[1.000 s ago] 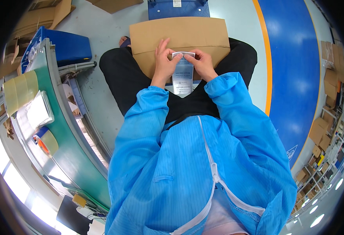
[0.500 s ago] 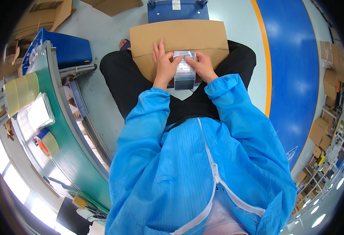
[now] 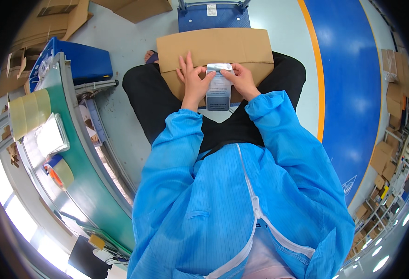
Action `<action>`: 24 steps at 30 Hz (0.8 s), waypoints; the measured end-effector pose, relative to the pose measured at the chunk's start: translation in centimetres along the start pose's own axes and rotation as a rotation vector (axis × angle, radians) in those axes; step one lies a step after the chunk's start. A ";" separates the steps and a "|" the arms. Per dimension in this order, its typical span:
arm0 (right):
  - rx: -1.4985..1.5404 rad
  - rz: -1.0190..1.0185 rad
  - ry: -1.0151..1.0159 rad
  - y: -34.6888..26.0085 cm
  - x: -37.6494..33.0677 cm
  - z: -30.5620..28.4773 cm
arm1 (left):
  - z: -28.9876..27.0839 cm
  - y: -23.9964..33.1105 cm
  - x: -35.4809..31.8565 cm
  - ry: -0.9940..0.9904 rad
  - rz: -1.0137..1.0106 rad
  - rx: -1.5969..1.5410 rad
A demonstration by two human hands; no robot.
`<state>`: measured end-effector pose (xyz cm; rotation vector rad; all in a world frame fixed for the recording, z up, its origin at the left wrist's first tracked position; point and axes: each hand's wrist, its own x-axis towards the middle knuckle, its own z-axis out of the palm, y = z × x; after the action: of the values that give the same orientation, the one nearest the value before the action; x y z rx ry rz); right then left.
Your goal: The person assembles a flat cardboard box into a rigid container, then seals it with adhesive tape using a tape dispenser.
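A small flat packet (image 3: 218,93), clear and grey with print on its face, is held upright between my hands over my lap. My left hand (image 3: 194,83) pinches its upper left edge between thumb and forefinger, with the other fingers spread. On the upper right, my right hand (image 3: 242,80) grips it, the thumb pressed across the silvery top strip. What my fingertips do behind the packet is hidden. Beneath and beyond both hands, a brown cardboard piece (image 3: 218,45) with a crease across it rests on my thighs.
To the left stands a green-topped bench (image 3: 90,172) with wide tape rolls (image 3: 30,114), a stack of white bags (image 3: 53,135) and a tape roll with an orange core (image 3: 58,172). A blue bin (image 3: 88,60) is beyond it. Ahead is a blue chair (image 3: 214,21).
My right thumb has shifted across the packet's top, and the top strip now looks bent toward me. The left fingers have spread slightly. The whole view has shifted a little.
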<state>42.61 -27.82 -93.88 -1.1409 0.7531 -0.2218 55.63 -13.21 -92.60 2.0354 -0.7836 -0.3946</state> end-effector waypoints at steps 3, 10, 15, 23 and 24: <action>0.016 0.017 -0.035 -0.2 -0.1 0.0 | -0.2 -0.2 -0.1 0.002 0.010 -0.029; -0.024 0.156 0.000 -0.8 -0.1 0.2 | -0.6 0.1 -0.3 -0.026 0.015 -0.021; -0.003 0.115 0.060 -0.5 -0.1 0.5 | -0.5 0.3 -0.4 -0.030 0.012 -0.019; -0.018 0.061 0.067 -0.8 -0.6 1.3 | -0.3 -0.6 -0.5 0.013 0.018 -0.007; -0.020 0.044 0.054 -0.5 -0.6 1.1 | -0.1 -0.3 -0.4 0.010 0.022 -0.011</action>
<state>42.92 -26.92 -92.95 -1.1399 0.8293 -0.2092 55.52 -12.72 -92.83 2.0157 -0.7956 -0.3756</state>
